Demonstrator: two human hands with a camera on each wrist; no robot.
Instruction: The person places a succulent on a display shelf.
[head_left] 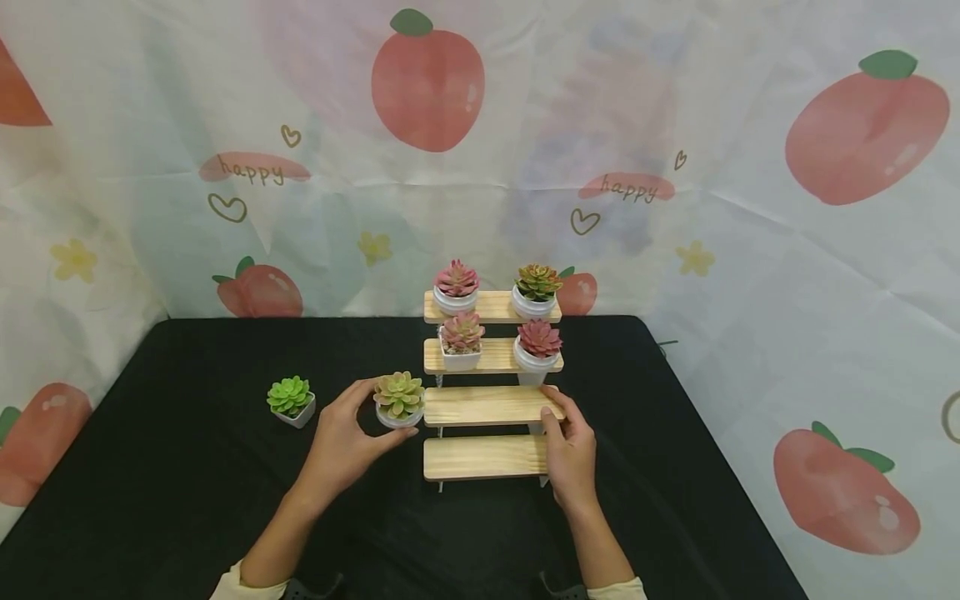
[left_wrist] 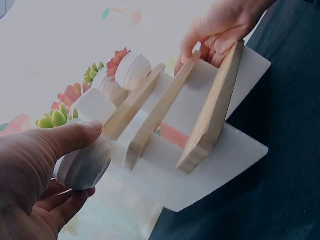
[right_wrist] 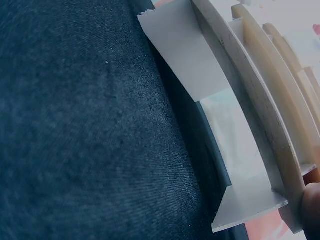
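My left hand (head_left: 339,443) holds a small round white pot with a pale green succulent (head_left: 399,398), thumb on the near side and fingers on the far side. This pot is just off the left end of the third board down of a four-tier wooden shelf stand (head_left: 483,457). At the right end of that board, my right hand (head_left: 573,454) grips the stand. In the left wrist view, the held white pot (left_wrist: 82,165) is tilted, and the stand's white side panels (left_wrist: 200,165) show. Only a fingertip (right_wrist: 311,205) of the right hand shows in the right wrist view.
On the top board stand a pink succulent (head_left: 456,287) and a green-red succulent (head_left: 537,292). The second board bears a pink one (head_left: 461,340) in a square pot and a dark pink one (head_left: 537,346). A bright green succulent (head_left: 291,400) stands left on the black cloth (head_left: 360,542).
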